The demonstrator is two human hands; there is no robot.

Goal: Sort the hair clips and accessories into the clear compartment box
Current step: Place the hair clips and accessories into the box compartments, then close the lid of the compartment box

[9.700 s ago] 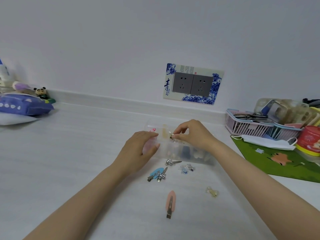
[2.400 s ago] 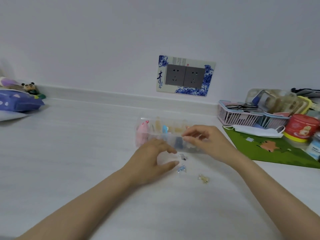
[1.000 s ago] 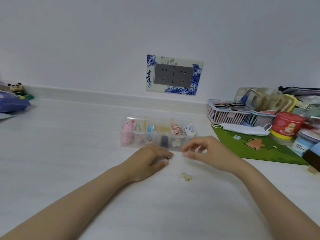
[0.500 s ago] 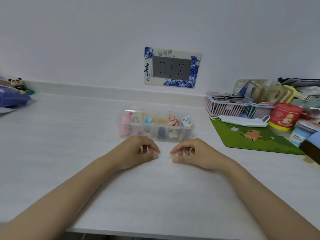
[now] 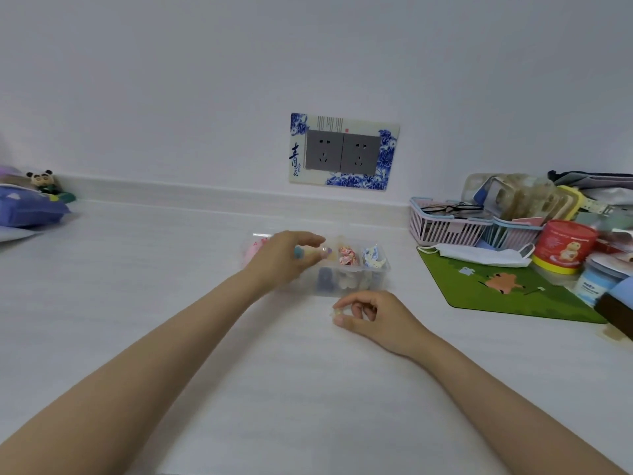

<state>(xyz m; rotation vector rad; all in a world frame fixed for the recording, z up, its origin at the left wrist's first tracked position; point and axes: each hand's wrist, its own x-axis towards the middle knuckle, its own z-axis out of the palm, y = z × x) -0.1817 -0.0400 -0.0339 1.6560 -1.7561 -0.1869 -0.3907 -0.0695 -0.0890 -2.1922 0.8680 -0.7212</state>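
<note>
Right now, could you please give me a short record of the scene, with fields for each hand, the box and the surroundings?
left hand: over the clear compartment box, fingertips pinching a small accessory, too blurred to identify
right hand: low over the white table in front of the box, pinching a pale accessory
box contents: pink-red bow, blue-white bow, others unclear
right of box: green mat, face mask, pink basket
</note>
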